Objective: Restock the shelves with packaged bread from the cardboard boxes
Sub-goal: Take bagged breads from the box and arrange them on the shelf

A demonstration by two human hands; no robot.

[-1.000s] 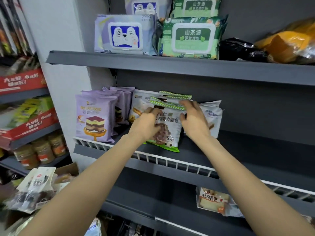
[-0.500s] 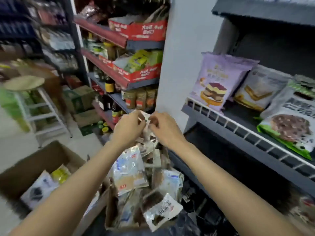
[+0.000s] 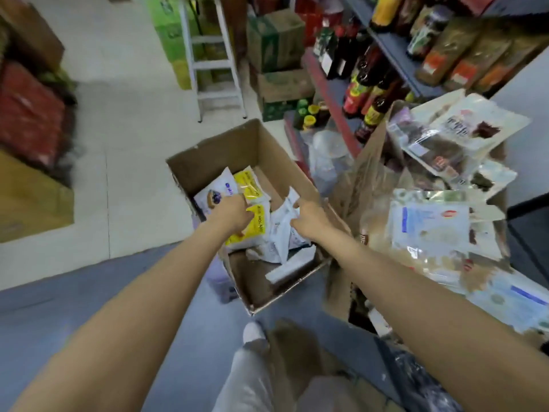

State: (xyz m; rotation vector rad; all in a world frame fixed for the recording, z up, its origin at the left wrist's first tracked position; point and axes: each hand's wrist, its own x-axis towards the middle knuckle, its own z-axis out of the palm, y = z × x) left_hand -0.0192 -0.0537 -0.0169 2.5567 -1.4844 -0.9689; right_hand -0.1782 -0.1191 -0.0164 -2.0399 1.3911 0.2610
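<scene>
An open cardboard box stands on the floor in front of me. It holds yellow bread packs, white packs and a white pack with a purple picture. My left hand reaches into the box, its fingers curled on a yellow bread pack. My right hand pinches the top edge of a white bread pack that stands upright in the box. The image is blurred, so finer finger detail is unclear.
A second cardboard box, heaped with clear packaged bread, stands at the right beside the shelving. Sauce bottles fill the low shelves. A stepladder and stacked cartons stand beyond; my shoe is below.
My view has swung from the bread shelf down to the floor. Both hands left the packs in the right-hand box and went into the floor box.
</scene>
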